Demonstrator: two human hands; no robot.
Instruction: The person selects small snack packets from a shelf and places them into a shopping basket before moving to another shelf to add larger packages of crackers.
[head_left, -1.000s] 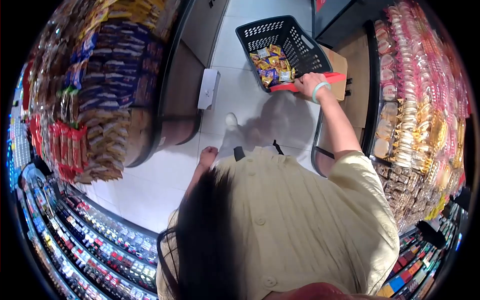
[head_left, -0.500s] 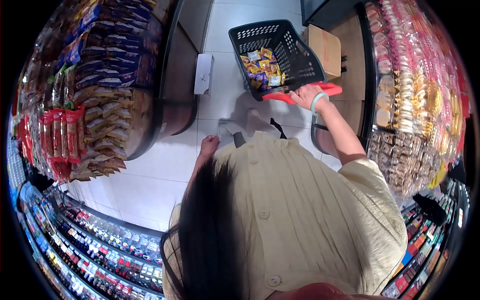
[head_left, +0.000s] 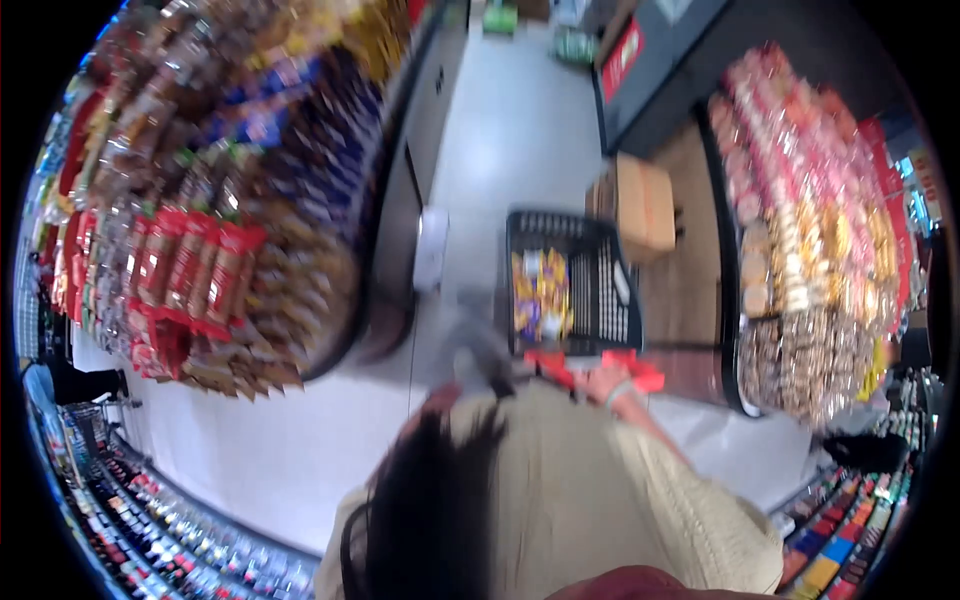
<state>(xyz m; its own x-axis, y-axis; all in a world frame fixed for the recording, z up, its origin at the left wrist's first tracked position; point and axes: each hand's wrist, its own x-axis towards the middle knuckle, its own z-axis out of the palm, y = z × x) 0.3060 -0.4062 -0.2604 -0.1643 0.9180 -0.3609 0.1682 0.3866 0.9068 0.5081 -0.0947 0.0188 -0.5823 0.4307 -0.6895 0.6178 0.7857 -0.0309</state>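
Note:
My right hand (head_left: 603, 383) is closed around the red handle (head_left: 648, 374) of a dark plastic shopping basket (head_left: 607, 290). The basket has perforated walls and lies in front of me, low over the tiled floor. Several small yellow and purple snack packets (head_left: 543, 290) are inside it, towards its left side. My left hand (head_left: 440, 400) hangs beside my body, smeared by motion, and its fingers cannot be made out. Dark hair covers part of the left arm.
Packaged snacks fill a display (head_left: 290, 130) on the left, with red packs (head_left: 195, 270) near its corner. Another snack display (head_left: 800, 250) stands right. A cardboard box (head_left: 640, 207) sits beyond the basket, and a white box (head_left: 431, 250) lies against the left display. Shelves of small goods (head_left: 190, 530) curve behind.
The view has tilted up, showing more of the aisle ahead. The basket and my right hand now appear lower in view, with the basket turned straighter. My right hand keeps hold of the handle.

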